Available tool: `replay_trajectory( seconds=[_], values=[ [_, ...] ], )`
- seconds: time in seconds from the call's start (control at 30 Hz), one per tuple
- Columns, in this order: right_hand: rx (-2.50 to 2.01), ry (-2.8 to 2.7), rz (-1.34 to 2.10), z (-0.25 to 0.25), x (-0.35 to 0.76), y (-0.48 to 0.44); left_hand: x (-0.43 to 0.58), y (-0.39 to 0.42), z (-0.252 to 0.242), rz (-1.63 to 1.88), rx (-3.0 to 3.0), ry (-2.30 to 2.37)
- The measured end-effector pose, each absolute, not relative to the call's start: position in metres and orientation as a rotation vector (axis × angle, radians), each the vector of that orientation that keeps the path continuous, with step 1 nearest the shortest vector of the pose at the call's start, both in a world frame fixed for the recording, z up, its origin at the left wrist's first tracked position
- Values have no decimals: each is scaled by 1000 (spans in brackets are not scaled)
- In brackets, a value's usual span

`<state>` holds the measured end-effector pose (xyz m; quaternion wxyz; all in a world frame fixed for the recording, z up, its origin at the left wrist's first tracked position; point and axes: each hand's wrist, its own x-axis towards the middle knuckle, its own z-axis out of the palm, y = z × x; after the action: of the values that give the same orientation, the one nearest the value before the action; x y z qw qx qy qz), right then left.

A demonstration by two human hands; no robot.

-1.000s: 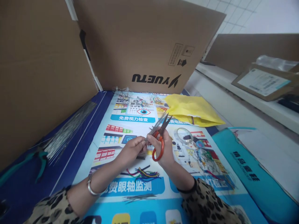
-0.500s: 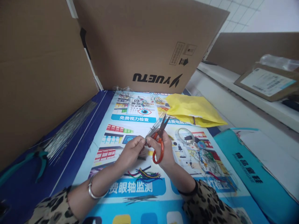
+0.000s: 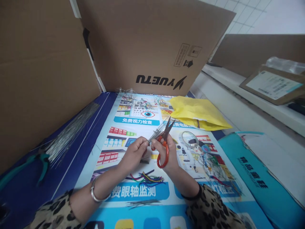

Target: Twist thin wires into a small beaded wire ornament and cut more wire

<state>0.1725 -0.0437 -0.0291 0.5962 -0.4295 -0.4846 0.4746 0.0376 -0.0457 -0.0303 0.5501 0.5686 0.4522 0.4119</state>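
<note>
My left hand is closed on a small bundle of thin metal wires, which slants up and to the right out of the fingers. In my right hand sits a pair of orange-handled scissors, blades pointing up and a little apart beside the wires. The right thumb and fingertips are close to the wires; I cannot tell whether they touch them. Just below the hands lies a heap of coloured cords. Nearer to me is a short row of cut wires.
A long wire bundle and teal-handled pliers lie at left. A tape roll, tangled threads and a yellow bag are on the right. Cardboard panels stand behind; a teal box lies far right.
My right hand and the scissors have shifted very slightly to the right, with the thumb a little farther from my left fingertips. Both grips stay the same.
</note>
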Motion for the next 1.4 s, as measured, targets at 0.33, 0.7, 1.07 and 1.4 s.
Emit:
replay_trajectory(
  seconds=[0.33, 0.7, 1.07, 1.4],
  values=[
    [-956, -1085, 1146, -33, 173, -41, 38, -47, -30, 973, 1400, 1110],
    [-944, -1065, 1165, -32, 172, -41, 37, -49, -28, 1022, 1467, 1179],
    [-916, -1074, 1180, -30, 171, -42, 36, -48, -26, 960, 1605, 1285],
    [-953, -1095, 1136, -30, 172, -42, 36, -47, -25, 917, 1636, 1276]
  ],
)
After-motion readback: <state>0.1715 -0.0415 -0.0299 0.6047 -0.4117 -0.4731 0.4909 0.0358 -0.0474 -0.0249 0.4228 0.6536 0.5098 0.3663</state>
